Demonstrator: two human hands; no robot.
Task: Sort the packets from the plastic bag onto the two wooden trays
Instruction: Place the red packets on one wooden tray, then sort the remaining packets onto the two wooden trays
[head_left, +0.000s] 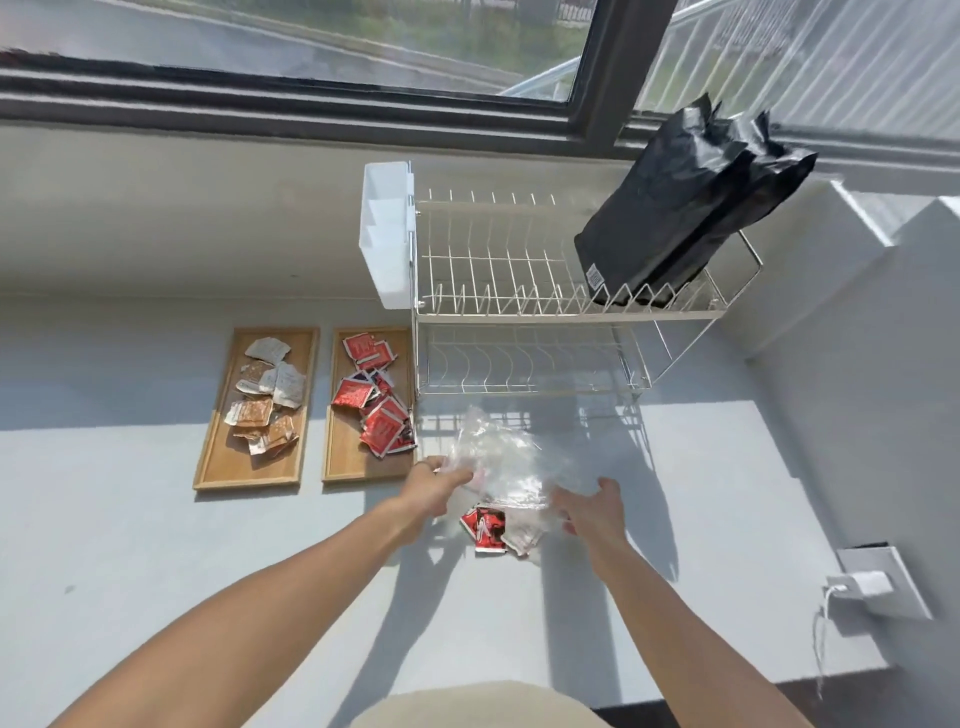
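A clear plastic bag (498, 462) is lifted off the white surface, its bottom end up. My left hand (434, 491) grips its left side and my right hand (592, 512) grips its right side. Beneath the bag lie a red packet (487, 529) and a pale packet (524, 538), partly under the plastic. The left wooden tray (218, 457) holds several brown and white packets (267, 397). The right wooden tray (345, 462) holds several red packets (376, 397).
A two-tier white wire dish rack (530, 312) stands just behind the bag, with a white plastic holder (387, 234) on its left side and black foil bags (685, 208) in the top tier. A wall socket with a white plug (872, 584) is at right. A window runs along the back.
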